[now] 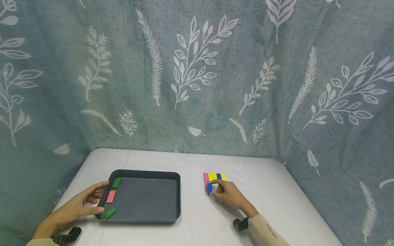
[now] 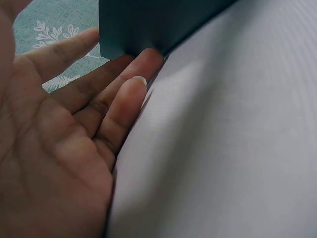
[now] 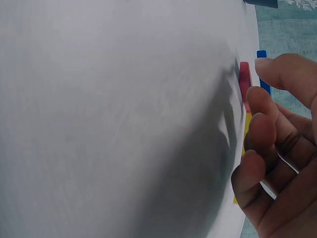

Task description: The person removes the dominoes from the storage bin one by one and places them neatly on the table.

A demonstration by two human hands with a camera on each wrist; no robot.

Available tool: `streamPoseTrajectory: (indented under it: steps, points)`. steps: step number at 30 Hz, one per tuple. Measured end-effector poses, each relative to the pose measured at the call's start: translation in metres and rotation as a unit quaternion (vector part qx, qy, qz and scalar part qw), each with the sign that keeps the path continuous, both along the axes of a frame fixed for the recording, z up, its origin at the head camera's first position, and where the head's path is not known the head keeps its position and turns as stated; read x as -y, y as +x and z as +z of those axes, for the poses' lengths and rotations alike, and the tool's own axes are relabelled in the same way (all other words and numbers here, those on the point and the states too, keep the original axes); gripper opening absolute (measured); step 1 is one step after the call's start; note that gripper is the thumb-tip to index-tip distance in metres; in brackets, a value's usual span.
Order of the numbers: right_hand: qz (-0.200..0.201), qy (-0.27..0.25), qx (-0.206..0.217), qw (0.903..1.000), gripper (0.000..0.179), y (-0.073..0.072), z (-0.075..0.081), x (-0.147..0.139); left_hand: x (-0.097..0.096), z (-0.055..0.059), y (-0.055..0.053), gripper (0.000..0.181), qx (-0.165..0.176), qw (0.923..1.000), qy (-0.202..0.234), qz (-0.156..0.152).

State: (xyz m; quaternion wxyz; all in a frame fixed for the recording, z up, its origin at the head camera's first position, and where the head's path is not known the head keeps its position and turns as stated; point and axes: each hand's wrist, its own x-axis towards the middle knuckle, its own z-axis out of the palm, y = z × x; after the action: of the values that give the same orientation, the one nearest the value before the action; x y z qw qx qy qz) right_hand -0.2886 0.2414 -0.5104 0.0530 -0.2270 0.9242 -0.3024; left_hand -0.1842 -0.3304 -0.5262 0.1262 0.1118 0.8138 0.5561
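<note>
My right hand (image 1: 229,194) pinches a small blue block (image 1: 209,188) between thumb and fingertips. The held block also shows in the right wrist view, at the thumb tip. Behind it, a pink block (image 1: 206,186) is partly covered. My left hand (image 1: 78,203) rests at the left side of a dark grey tray (image 1: 147,175), its fingers spread along the rim. In the left wrist view, fingertips touch the tray's outer wall (image 2: 124,29). Along the tray's left side lie a green block (image 1: 117,182), a pink block (image 1: 110,196) and another green block (image 1: 107,213).
Just beyond my right hand, a row holds a pink block (image 1: 206,176), several yellow blocks (image 1: 212,176) and a blue one (image 1: 219,176). A white cloth (image 1: 191,212) covers the table. Patterned green curtains (image 1: 197,130) hang behind and at both sides.
</note>
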Motion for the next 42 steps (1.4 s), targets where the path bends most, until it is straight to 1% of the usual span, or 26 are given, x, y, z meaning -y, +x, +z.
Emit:
streamPoseTrajectory:
  steps: [5,10,17,24,27,32,36,42]
  points:
    - [-0.013,0.008,0.006,0.9999,0.044,-0.004,-0.002,-0.005,-0.001,0.000,-0.001,0.085,0.006,0.9999,-0.007,0.009]
    - [-0.017,0.004,0.016,0.9997,0.045,-0.009,-0.003,-0.010,-0.001,-0.001,-0.001,0.085,0.007,0.9998,-0.011,0.013]
    - [-0.021,0.010,0.007,0.9997,0.044,-0.011,-0.006,-0.011,0.000,-0.002,-0.001,0.085,0.005,0.9998,-0.010,0.014]
    - [-0.025,0.014,0.013,0.9995,0.044,-0.012,-0.007,-0.009,-0.001,-0.002,-0.001,0.086,0.007,0.9997,-0.014,0.017]
    - [-0.022,0.015,0.006,0.9996,0.043,-0.012,-0.006,-0.009,-0.001,-0.003,-0.002,0.087,0.012,0.9996,-0.016,0.022]
    - [-0.022,0.022,-0.003,0.9995,0.042,-0.012,-0.007,-0.007,0.000,-0.005,-0.003,0.087,0.017,0.9997,-0.007,0.017]
    - [-0.023,0.022,-0.005,0.9995,0.042,-0.012,-0.007,-0.007,0.002,-0.005,-0.003,0.085,0.011,0.9999,-0.001,0.010]
    - [-0.024,0.014,0.001,0.9996,0.045,-0.013,-0.005,-0.008,0.001,-0.003,-0.005,0.085,-0.003,0.9998,-0.016,0.014]
